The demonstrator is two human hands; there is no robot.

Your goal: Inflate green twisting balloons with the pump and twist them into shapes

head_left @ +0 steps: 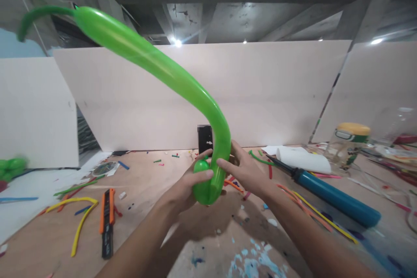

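Observation:
A long inflated green balloon (169, 74) rises from my hands and curves up to the left, ending in a thin uninflated tail at the upper left. Its lower end is folded back beside a short rounded section. My left hand (192, 182) is closed on that lower part, thumb across the front. From the right, my right hand (243, 167) grips the long section just above the fold, thumb on its near side. The fingers behind the balloon are mostly hidden.
An orange and black cutter (107, 223) and yellow balloon strip (83, 221) lie left. On the right are a blue pump (337, 197), a white roll (302, 160) and a yellow-lidded jar (348, 145). A black device (205, 139) stands by the white board (276, 95).

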